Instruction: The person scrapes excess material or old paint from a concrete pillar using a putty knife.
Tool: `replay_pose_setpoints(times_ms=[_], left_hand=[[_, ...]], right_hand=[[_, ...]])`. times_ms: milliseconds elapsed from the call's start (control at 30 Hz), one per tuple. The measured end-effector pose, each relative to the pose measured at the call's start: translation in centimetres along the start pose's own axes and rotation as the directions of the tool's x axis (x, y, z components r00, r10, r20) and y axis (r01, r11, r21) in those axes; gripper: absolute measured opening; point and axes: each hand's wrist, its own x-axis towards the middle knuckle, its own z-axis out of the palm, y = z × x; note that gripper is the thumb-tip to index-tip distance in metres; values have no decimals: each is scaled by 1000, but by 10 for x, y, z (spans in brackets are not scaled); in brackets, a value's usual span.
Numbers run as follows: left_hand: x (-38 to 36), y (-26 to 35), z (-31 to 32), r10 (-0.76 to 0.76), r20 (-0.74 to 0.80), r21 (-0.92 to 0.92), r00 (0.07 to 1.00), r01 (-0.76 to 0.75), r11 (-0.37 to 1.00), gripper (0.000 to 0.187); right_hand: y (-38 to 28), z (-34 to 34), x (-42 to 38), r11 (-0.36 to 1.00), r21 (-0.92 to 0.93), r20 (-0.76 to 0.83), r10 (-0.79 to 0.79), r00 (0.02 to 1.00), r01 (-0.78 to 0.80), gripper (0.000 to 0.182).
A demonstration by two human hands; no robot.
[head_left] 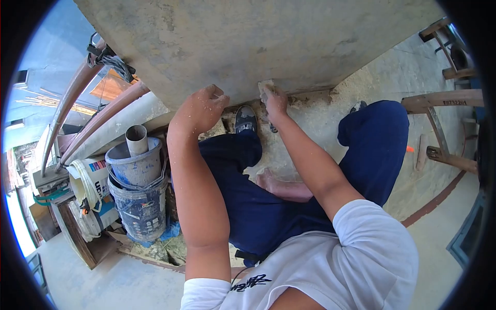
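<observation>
My right hand (277,105) grips small pale piece (267,90) by wall's (232,49) lower edge, upper centre, likely pinched for control. Left hand (198,111), dusty, curls near wall, left of it; can't tell if holding anything.

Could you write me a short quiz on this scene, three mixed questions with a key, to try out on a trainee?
1. Multiple choice: what does the right hand hold by the gray wall?
A) a hammer
B) a small pale piece
C) a long brush
2. True or false: a short pipe sticks up from the upper bucket of the stack.
3. Fill in the colors: the person's trousers are dark ____, and the shirt is ____.

Key: 1. B; 2. True; 3. blue, white.
</observation>
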Motion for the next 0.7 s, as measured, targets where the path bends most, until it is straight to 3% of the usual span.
replay_pose_setpoints(times_ms=[67,100,167,300,367,500,567,700], left_hand=[[2,-6,4,-16,8,-8,1000,16,1000,38],[5,-6,2,-1,18,-14,1000,1,1000,38],[3,-3,3,-1,25,-13,1000,1,1000,39],[1,-3,0,7,40,-12,999,-6,1000,38],[2,-1,2,-17,29,17,999,17,1000,37],[4,4,1,-16,24,28,1000,15,999,39],[1,10,1,87,71,5,994,-88,996,41],[4,2,2,220,60,67,974,-224,972,41]], right_hand=[[-45,-2,-22,955,232,133,155,979,-183,18],[-61,-2,-26,958,214,134,168,977,-194,18],[-79,0,-31,912,397,213,15,977,-100,20],[-53,-4,-18,929,368,123,-88,989,37,19],[-28,-9,-11,978,154,112,127,986,-144,18],[-95,4,-36,977,144,115,142,983,-158,18],[-129,11,-49,907,420,227,-124,966,18,19],[-102,5,-42,901,434,147,-93,985,20,18]])
